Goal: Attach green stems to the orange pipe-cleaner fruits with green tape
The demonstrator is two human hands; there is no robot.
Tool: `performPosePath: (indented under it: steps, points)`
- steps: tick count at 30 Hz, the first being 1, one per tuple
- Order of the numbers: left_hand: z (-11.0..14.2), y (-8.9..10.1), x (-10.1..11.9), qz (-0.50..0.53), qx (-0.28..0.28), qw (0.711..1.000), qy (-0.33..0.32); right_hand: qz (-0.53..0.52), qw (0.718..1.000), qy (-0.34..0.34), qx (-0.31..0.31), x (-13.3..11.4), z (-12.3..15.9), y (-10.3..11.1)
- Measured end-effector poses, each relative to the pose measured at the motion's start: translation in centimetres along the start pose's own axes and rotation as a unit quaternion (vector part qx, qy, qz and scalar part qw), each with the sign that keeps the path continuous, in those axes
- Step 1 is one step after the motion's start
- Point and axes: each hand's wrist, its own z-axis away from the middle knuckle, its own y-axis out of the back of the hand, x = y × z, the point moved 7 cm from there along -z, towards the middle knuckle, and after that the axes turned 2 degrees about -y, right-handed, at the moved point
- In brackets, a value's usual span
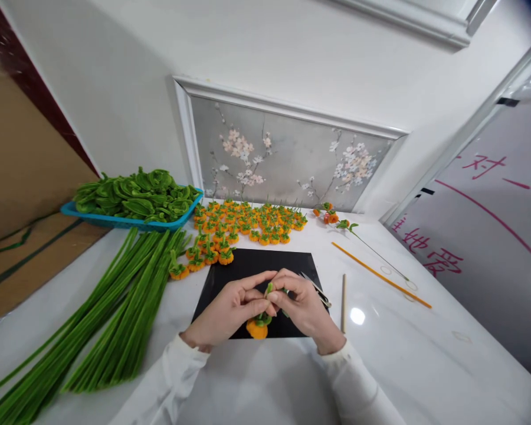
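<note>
My left hand (239, 304) and my right hand (300, 304) meet over a black mat (269, 260), fingertips pinched together on a short green fuzzy chenille stem (269, 288). Just below the fingers is an orange fuzzy flower (257, 329) with green at its top. Whether the stem is joined to that flower is hidden by the fingers. Scissors (321, 295) lie beside my right hand at the mat's right edge, partly covered by it.
Long green chenille stems (128, 301) lie at left, below a blue tray (133, 223) of green fuzzy leaves. Several orange flowers (252, 224) stand in rows behind the mat. To the right are a thin stick (344, 304), an orange chenille stem (380, 274) and a flower spray (331, 217).
</note>
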Motion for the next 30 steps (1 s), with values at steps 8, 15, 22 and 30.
performPosePath:
  steps: [8, 15, 22, 30]
  points:
    - [-0.5, 0.0, -0.6, 0.135, -0.008, 0.991, -0.016, -0.061, 0.998, -0.012, -0.01, 0.5, -0.5, -0.6]
    - [-1.4, 0.4, 0.2, 0.154, -0.012, 0.988, 0.006, -0.066, 0.997, -0.012, 0.023, 0.7, -1.7, -0.6]
    - [-3.0, 2.4, 1.6, -0.031, 0.073, 0.997, -0.022, 0.1, 0.989, 0.05, 0.092, 0.3, -3.0, 0.8]
    - [-2.8, 3.6, 0.4, -0.033, 0.086, 0.996, -0.012, 0.165, 0.985, 0.048, 0.017, 0.7, -3.6, 0.2]
